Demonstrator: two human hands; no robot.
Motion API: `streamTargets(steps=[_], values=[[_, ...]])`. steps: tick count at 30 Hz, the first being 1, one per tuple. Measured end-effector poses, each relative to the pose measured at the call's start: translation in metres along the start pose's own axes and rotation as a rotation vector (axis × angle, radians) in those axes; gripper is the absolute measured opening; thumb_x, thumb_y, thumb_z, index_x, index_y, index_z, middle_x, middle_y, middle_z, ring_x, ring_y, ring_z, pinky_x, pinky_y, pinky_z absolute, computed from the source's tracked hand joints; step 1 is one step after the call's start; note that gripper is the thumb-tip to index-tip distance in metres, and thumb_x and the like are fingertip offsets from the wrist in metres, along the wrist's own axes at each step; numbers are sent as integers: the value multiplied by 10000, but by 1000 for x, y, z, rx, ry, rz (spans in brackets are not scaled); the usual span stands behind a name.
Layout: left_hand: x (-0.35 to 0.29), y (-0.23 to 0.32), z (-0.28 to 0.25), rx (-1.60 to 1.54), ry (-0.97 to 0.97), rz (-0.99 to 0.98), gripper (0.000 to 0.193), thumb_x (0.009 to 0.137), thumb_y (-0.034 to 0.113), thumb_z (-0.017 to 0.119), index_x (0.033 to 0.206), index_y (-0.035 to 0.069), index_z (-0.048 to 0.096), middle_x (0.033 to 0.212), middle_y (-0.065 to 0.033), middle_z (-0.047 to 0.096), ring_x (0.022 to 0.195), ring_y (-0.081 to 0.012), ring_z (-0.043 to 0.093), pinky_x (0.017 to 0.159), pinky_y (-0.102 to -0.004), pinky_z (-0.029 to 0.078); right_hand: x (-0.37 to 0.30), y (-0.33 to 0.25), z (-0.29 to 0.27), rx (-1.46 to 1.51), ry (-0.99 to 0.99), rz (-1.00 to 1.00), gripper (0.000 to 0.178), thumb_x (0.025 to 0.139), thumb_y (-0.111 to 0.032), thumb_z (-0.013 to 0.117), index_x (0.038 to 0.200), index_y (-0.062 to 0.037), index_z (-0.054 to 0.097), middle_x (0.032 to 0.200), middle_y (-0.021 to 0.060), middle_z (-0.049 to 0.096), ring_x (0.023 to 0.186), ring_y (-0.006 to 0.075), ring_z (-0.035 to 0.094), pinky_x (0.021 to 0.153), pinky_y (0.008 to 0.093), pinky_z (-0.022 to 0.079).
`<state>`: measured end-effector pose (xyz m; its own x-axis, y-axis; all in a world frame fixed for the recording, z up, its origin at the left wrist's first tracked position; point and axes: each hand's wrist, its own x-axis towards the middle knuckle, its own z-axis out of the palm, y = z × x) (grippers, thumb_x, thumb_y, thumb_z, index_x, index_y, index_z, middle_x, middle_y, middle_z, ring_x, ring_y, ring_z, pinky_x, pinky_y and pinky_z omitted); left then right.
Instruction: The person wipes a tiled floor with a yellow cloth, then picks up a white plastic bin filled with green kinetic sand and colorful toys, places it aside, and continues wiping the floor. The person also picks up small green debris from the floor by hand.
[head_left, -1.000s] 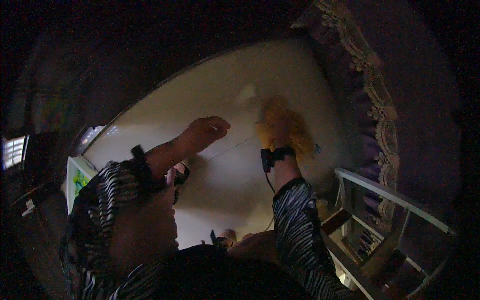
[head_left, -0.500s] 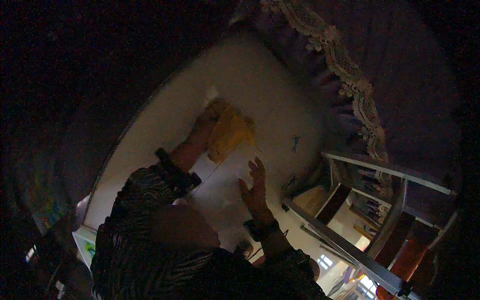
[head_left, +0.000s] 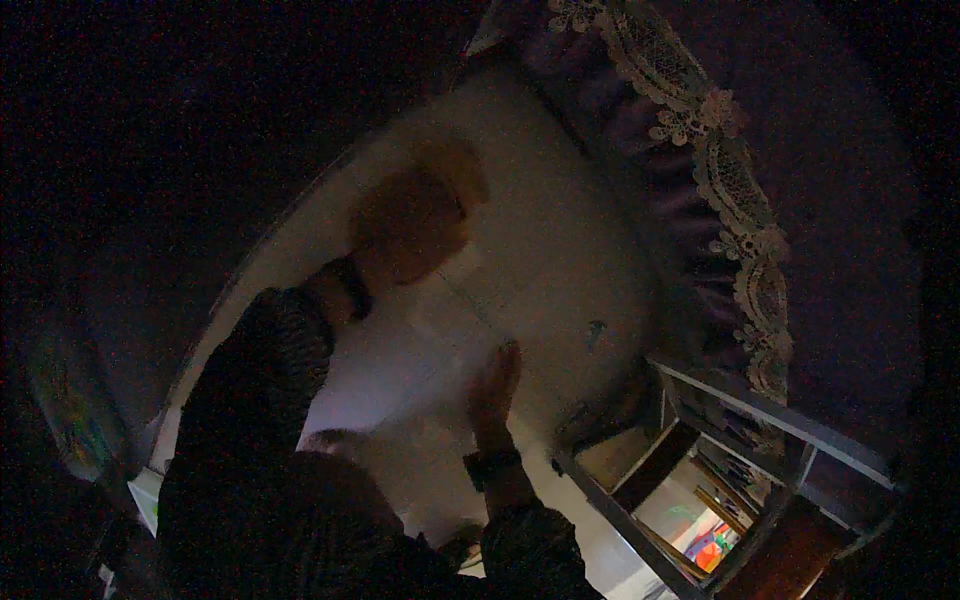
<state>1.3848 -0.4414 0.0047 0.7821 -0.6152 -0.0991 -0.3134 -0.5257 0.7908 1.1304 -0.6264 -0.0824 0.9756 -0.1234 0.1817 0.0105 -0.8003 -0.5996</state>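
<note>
My left hand [head_left: 400, 225], blurred by motion, reaches out over the pale tiled floor [head_left: 540, 230]. It is closed on a yellow-orange cloth [head_left: 462, 168], bunched beyond the knuckles and pressed against the tiles or just above them. My right hand [head_left: 495, 385] is held apart from it, nearer to me, with nothing visible in it and its fingers stretched upward, though dim and soft-edged. Each wrist wears a dark band, and dark sleeves cover both forearms.
On the right, a purple fabric skirt with lace trim [head_left: 735, 180] hangs down to the floor. A metal-framed stand [head_left: 760, 400] with brown slats is at the lower right. A small bluish scrap [head_left: 597, 333] lies on the tiles. Much of the left is very dark.
My left hand and the cloth have swept forward, away from me. My right hand has shifted slightly lower, its fingers closer together. The view has moved a little too.
</note>
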Motion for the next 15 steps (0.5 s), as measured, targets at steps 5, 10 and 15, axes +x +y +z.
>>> streamTargets(steps=[5,10,15], values=[[50,14,31,4,29,41,275,832,213,527,1070,76,535,982,-110,570,905,-253,566,766,-392,476,20,16,6,-324,-41,141,380,867,-149,501,1218,-21,431,1339,217,354,1268,360,301,1035,503,249],[115,31,44,24,61,53,280,834,222,521,1074,79,534,989,-112,569,909,-254,565,770,-394,474,2,-7,19,-590,-245,171,378,855,-157,512,1202,-24,438,1302,199,393,1243,359,328,1021,533,242],[103,36,46,31,31,48,286,837,231,515,1079,81,532,996,-113,568,913,-256,563,774,-396,473,-4,-36,17,-202,4,39,385,877,-221,478,1217,-43,441,1340,185,369,1265,360,305,1036,537,208]])
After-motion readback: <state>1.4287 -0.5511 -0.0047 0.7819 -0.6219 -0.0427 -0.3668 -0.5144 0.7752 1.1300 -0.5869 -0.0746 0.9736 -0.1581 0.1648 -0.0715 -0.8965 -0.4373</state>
